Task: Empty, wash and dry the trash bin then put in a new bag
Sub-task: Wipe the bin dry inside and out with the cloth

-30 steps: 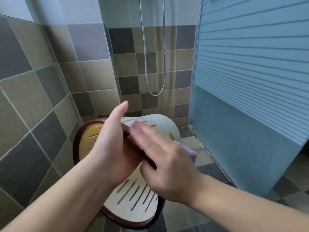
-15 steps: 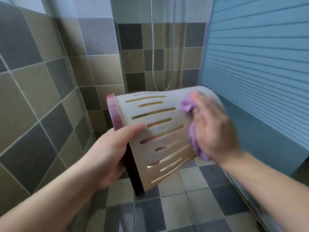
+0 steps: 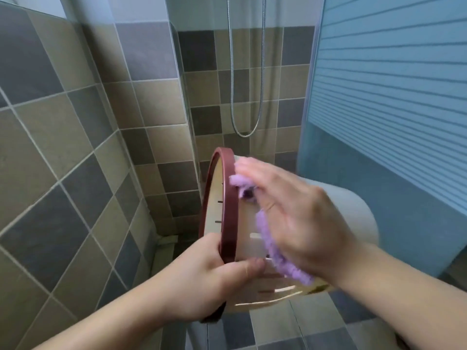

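So the cream plastic trash bin with slotted sides is up in the air on its side, mouth facing left toward the wall, nowhere near the floor. Its dark red rim band runs round the opening. The left hand grips that rim at the near lower edge, thumb lying across the outer wall and the other fingers curled over the lip into the bin. The right hand has its fingers stretched out fairly flat, pressing a fluffy purple cloth against the outside wall just behind the rim; it's a bit blurry. Behind all this there's the brown and grey tiled wall, a silver shower hose hanging in a loop, and a blue striped glass shower panel on the right.
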